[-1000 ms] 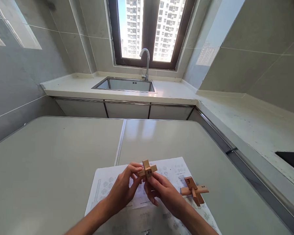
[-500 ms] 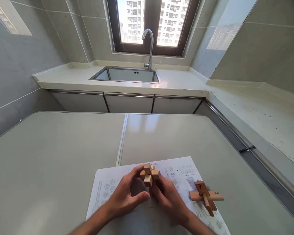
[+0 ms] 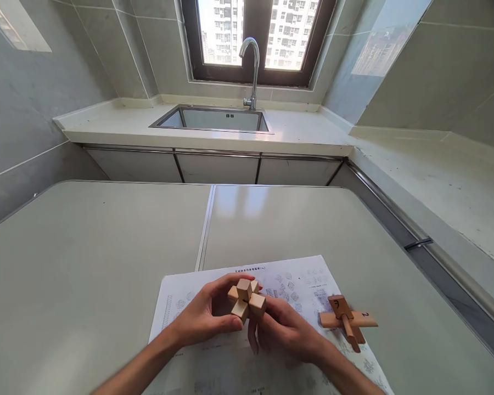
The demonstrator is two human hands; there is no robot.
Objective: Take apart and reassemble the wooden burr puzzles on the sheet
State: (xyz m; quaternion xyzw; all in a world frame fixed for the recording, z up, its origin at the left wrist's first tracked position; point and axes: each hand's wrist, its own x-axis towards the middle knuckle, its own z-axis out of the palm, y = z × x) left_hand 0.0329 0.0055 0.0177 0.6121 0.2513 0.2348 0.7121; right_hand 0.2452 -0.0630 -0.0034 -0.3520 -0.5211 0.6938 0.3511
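A small wooden burr puzzle point(image 3: 244, 299) of interlocking light bars is held above a printed sheet. My left hand point(image 3: 203, 314) grips it from the left, thumb at its lower front and fingers reaching behind. From the right, my right hand point(image 3: 286, 329) touches it with fingers closed at its lower right side; some fingertips are hidden beneath it. The printed sheet point(image 3: 271, 373), covered with small line diagrams, lies under both hands. Right of my right hand, a second, darker wooden puzzle point(image 3: 348, 319) with a crossed shape and numbered pieces rests on the sheet's right edge.
The pale folding table point(image 3: 86, 263) has a seam point(image 3: 205, 227) down its middle. Beyond it stands a white counter point(image 3: 115, 129) with a sink point(image 3: 214, 118) and a tap point(image 3: 254, 71) below a window. A metal rail point(image 3: 395, 206) runs along the right.
The light puzzle has turned and sits slightly further left. My left thumb now presses its lower front instead of standing apart. The view has tilted down slightly.
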